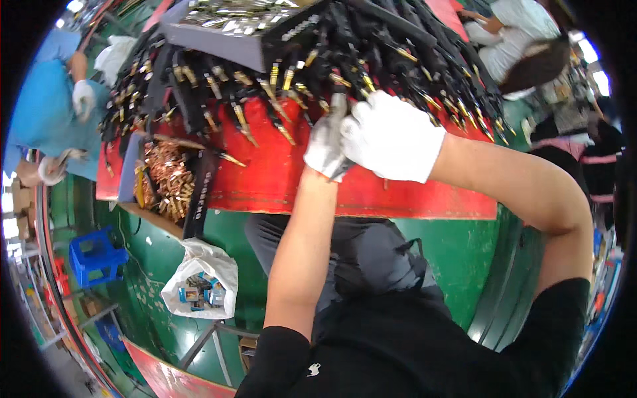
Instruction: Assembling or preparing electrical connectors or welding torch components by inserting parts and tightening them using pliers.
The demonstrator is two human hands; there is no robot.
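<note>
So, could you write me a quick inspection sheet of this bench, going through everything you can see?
Surface: red table top, largely covered at the far side.
Job's things: a heap of black cables with brass tips lies across the table; both gloved hands meet over it, left hand, right hand, fingers closed on a dark part whose shape cannot be made out.
Clutter: open box of small brass parts at the left; grey tray of metal pieces at the back.
Grip: bare hands in white gloves only.
Cables: only the heap named above.
Surroundings: green floor, white bag of small boxes, blue crate, co-worker in blue at the left.
</note>
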